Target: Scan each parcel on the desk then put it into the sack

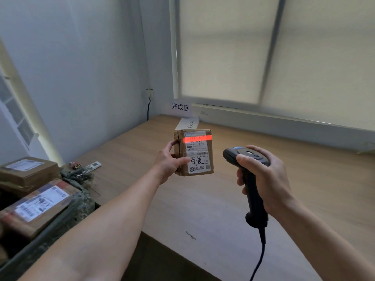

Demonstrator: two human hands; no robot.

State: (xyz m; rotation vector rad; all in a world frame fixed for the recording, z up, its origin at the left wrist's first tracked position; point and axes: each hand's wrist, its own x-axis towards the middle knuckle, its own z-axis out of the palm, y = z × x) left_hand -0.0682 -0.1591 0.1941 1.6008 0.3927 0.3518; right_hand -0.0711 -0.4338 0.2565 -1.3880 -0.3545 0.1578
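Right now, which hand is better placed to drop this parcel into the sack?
Left. The left hand grips the parcel and the sack sits on that side; the right hand holds the scanner.

Person at desk, seen from own head camera: both arms bare from wrist to frame edge. Left forearm (113,216) long, slim, broadening toward lower-left corner. Right forearm (324,236) shown shorter, cut by lower-right edge. Left hand (168,162) and right hand (267,179) bare. Nails short, plain on left thumb (187,159) and right thumb (241,159). Knuckles, wrist creases faintly marked.
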